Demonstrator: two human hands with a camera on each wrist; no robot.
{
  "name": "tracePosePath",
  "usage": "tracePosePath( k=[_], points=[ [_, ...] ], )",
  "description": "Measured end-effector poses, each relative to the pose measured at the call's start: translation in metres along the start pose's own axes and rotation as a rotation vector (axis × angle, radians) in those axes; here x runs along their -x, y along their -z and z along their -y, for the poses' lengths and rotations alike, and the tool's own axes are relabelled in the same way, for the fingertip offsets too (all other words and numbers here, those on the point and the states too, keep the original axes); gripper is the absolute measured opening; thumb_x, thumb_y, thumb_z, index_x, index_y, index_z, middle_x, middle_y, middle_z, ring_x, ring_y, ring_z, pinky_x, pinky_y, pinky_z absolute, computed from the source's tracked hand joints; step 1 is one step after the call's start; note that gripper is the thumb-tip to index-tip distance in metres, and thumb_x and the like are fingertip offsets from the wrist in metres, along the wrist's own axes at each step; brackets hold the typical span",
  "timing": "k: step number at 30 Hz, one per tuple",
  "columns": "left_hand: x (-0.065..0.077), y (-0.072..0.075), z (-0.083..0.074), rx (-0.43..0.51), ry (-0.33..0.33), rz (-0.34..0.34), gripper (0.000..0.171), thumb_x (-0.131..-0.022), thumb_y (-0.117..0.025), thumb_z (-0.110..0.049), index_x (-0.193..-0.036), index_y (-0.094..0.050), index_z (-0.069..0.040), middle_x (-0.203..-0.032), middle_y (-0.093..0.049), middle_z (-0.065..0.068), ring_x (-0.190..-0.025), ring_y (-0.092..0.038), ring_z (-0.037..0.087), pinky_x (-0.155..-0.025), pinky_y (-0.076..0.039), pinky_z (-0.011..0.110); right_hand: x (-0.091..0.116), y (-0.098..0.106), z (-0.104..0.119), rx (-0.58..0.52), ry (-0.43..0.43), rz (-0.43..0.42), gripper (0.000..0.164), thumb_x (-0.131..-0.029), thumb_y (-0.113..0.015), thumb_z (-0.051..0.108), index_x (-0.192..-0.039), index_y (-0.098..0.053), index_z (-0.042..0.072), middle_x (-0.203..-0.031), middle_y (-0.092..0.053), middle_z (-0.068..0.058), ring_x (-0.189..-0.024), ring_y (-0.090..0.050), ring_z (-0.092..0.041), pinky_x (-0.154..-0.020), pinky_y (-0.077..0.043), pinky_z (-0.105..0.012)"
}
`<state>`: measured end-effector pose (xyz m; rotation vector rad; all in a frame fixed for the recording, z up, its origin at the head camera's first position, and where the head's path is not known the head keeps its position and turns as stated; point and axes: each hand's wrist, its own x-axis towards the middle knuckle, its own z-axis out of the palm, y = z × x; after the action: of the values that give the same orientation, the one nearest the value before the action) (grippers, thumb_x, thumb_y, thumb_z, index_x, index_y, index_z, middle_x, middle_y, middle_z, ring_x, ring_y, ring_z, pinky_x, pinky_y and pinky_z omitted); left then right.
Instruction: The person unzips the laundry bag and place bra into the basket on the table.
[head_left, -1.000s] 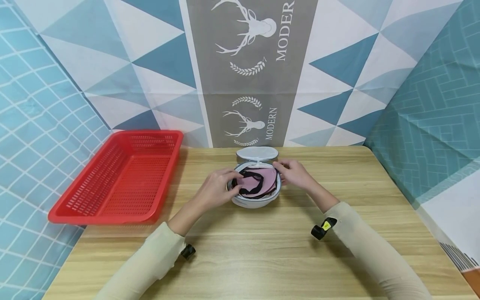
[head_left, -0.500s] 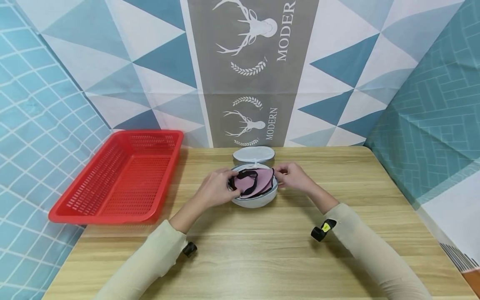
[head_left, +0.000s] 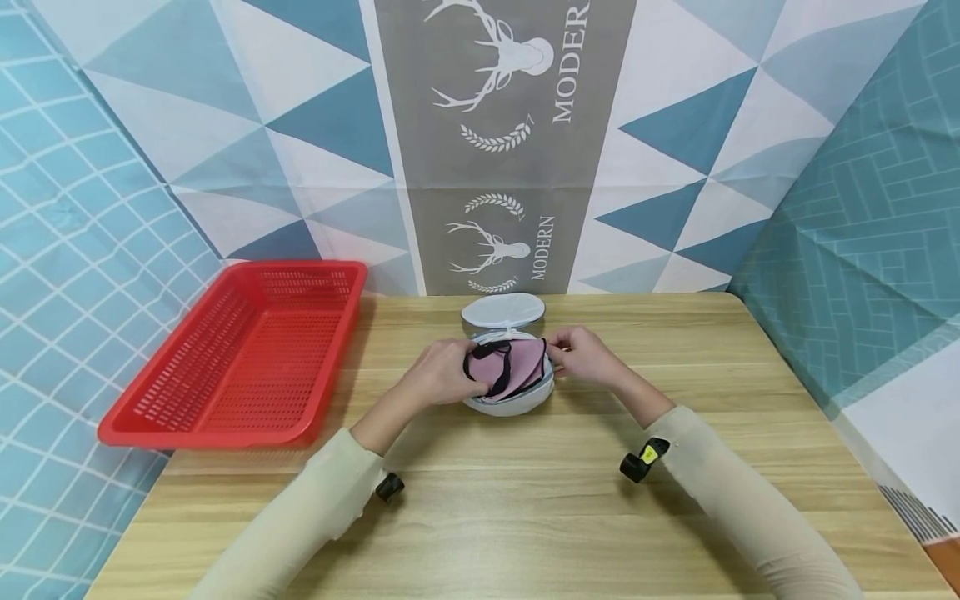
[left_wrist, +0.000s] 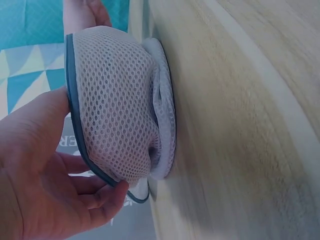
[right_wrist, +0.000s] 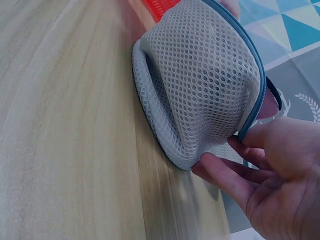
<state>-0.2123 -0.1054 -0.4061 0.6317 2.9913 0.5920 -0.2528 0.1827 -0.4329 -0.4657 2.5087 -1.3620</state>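
A small pale mesh laundry bag (left_wrist: 115, 100) with a blue-grey zip edge stands on the table, its round lid (head_left: 504, 311) folded open at the back. Inside lies a pink padded cloth piece (head_left: 527, 360) with black trim and a black strap. My left hand (head_left: 438, 373) grips the bag's left rim, its thumb and fingers spread along the zip edge in the left wrist view. At the right rim, my right hand (head_left: 587, 358) pinches the mesh by the zip end, seen up close in the right wrist view. Part of the pink piece is hidden under the left fingers.
A red perforated plastic basket (head_left: 292, 333) sits at the table's left side. The wooden table (head_left: 525, 500) meets a patterned wall covering (head_left: 495, 167) just behind the bag.
The bag and its lid have shifted slightly left. My left hand has moved a little right over the opening, and the right fingers have come down lower on the right rim.
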Motion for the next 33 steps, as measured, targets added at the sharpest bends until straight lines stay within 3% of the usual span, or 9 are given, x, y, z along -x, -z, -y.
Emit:
tracePosePath(
  k=[3,9,12,16,20,25,28,29,33],
  points=[
    [-0.003,0.0,0.001,-0.001,0.009,0.016,0.057,-0.085,-0.089,-0.039,-0.126,-0.076,-0.003,-0.11,-0.081,0.011,-0.104,-0.074,0.029,-0.089,-0.062,0.047,0.0,-0.001,0.001,-0.001,0.002,-0.001,0.023,-0.113,-0.056,0.004,-0.11,-0.073,-0.012,-0.109,-0.078,-0.023,-0.081,-0.073,-0.007,-0.082,-0.074,-0.041],
    [-0.004,-0.002,0.001,0.021,0.054,0.02,0.069,-0.086,-0.093,-0.034,-0.143,-0.07,-0.001,-0.13,-0.08,0.016,-0.116,-0.074,0.032,-0.101,-0.064,0.051,0.002,-0.003,0.002,-0.007,0.001,0.007,0.023,-0.113,-0.056,0.003,-0.112,-0.073,-0.013,-0.112,-0.077,-0.024,-0.084,-0.074,-0.007,-0.082,-0.074,-0.038],
    [-0.006,-0.005,0.003,0.044,0.053,-0.018,0.068,-0.086,-0.094,-0.029,-0.142,-0.07,-0.001,-0.135,-0.079,0.017,-0.118,-0.075,0.036,-0.102,-0.064,0.054,0.003,-0.003,0.002,-0.008,0.0,0.004,0.024,-0.113,-0.056,0.003,-0.113,-0.073,-0.013,-0.112,-0.077,-0.024,-0.085,-0.074,-0.007,-0.083,-0.074,-0.037],
    [-0.012,-0.017,0.011,0.055,0.024,-0.08,0.063,-0.084,-0.093,-0.021,-0.139,-0.07,-0.001,-0.128,-0.082,0.017,-0.106,-0.076,0.037,-0.09,-0.065,0.054,0.004,-0.003,0.003,-0.005,-0.006,-0.002,0.024,-0.113,-0.056,0.005,-0.114,-0.073,-0.012,-0.111,-0.077,-0.023,-0.084,-0.075,-0.008,-0.083,-0.074,-0.038],
    [-0.019,-0.03,0.02,0.046,0.012,-0.115,0.061,-0.084,-0.091,-0.024,-0.136,-0.07,-0.001,-0.125,-0.082,0.019,-0.103,-0.078,0.038,-0.087,-0.066,0.054,0.005,-0.003,0.004,-0.002,-0.019,-0.005,0.025,-0.114,-0.056,0.006,-0.115,-0.073,-0.012,-0.112,-0.077,-0.022,-0.084,-0.074,-0.007,-0.083,-0.073,-0.037],
    [-0.019,-0.031,0.02,0.06,0.035,-0.098,0.066,-0.085,-0.093,-0.031,-0.139,-0.069,-0.001,-0.132,-0.08,0.022,-0.116,-0.078,0.042,-0.096,-0.066,0.059,0.004,-0.004,0.004,0.008,-0.02,-0.009,0.025,-0.114,-0.056,0.007,-0.115,-0.074,-0.011,-0.113,-0.077,-0.022,-0.083,-0.072,-0.006,-0.083,-0.073,-0.036],
    [-0.027,-0.043,0.031,0.032,0.031,-0.107,0.07,-0.085,-0.094,-0.036,-0.141,-0.068,-0.003,-0.132,-0.08,0.021,-0.114,-0.078,0.041,-0.094,-0.065,0.06,0.004,-0.005,0.004,0.011,-0.013,-0.011,0.025,-0.114,-0.056,0.007,-0.114,-0.074,-0.011,-0.112,-0.077,-0.022,-0.082,-0.072,-0.005,-0.082,-0.073,-0.037],
    [-0.031,-0.051,0.041,0.031,0.013,-0.118,0.073,-0.085,-0.094,-0.041,-0.142,-0.067,-0.005,-0.13,-0.081,0.018,-0.113,-0.079,0.038,-0.092,-0.065,0.057,0.005,-0.005,0.004,0.012,-0.01,-0.012,0.025,-0.114,-0.056,0.007,-0.114,-0.074,-0.011,-0.111,-0.077,-0.022,-0.082,-0.072,-0.005,-0.082,-0.073,-0.037],
    [-0.036,-0.057,0.046,0.025,0.026,-0.117,0.077,-0.082,-0.097,-0.045,-0.144,-0.066,-0.01,-0.129,-0.082,0.014,-0.112,-0.079,0.035,-0.093,-0.063,0.058,0.005,-0.006,0.005,0.016,-0.004,-0.014,0.024,-0.114,-0.057,0.006,-0.112,-0.074,-0.011,-0.11,-0.077,-0.022,-0.082,-0.073,-0.006,-0.082,-0.073,-0.037]
  ],
)
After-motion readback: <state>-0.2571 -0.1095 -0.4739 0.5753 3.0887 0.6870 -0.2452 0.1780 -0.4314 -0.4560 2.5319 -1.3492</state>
